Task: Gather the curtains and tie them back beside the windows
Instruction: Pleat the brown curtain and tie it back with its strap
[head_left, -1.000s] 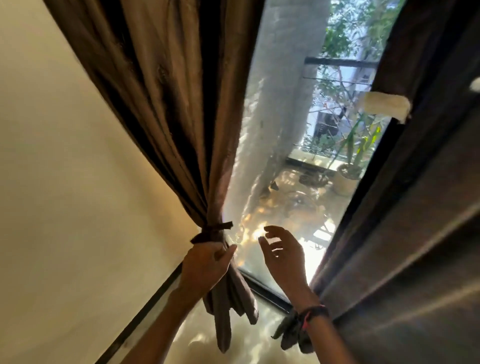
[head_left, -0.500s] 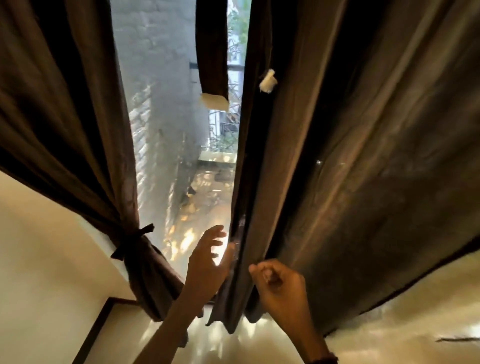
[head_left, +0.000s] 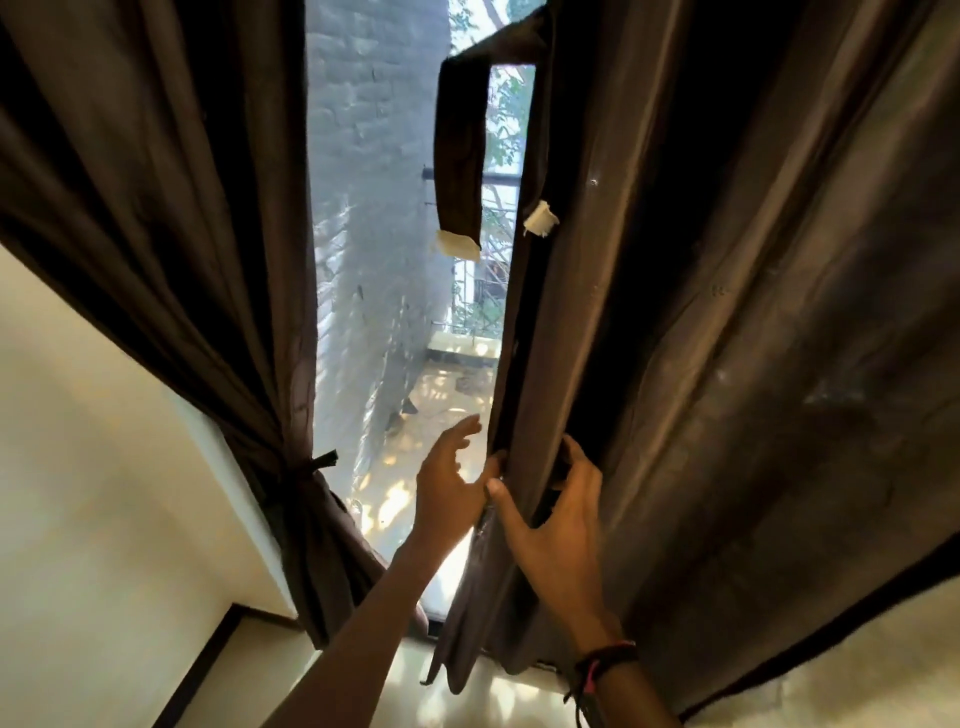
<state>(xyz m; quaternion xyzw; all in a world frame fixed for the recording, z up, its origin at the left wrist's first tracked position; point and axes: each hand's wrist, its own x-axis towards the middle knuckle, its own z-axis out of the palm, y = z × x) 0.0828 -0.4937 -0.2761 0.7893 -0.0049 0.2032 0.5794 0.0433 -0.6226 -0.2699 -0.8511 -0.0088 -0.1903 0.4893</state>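
Brown cloth: two dark brown curtains are hanging at a tall window; one is done, one is not.
Left curtain: already gathered and bound by a tie-back low down against the pale wall, its tail flaring below the knot.
Right curtain: hanging loose, filling the right of the view; its long axis is running top to bottom, and its free inner edge is lying straight ahead between the two hands.
Loose strap: dangling high above the hands at that edge, with a pale tab at its end; a second pale tab is sitting on the curtain beside it.
Left hand: on the window side of the edge, fingers spread wide and holding nothing; the thumb is touching or nearly touching the hem, and I cannot tell which.
Right hand: on the room side, curling round the front fold, thumb pressing one face and fingers wrapping the other, so it is gripping cloth.
Wristband: sitting on the right wrist, clear of the fabric.
Relation that matters: the right hand is the nearer one and is already on the fold; the bulk to gather is lying to its right, so the sweep should probably be going rightward across the pleats.
Stage: roughly halfway, judging by one curtain tied.
Risk: the strap is well above both hands, so one hand will likely have to reach up while the other is pinning the bundle.
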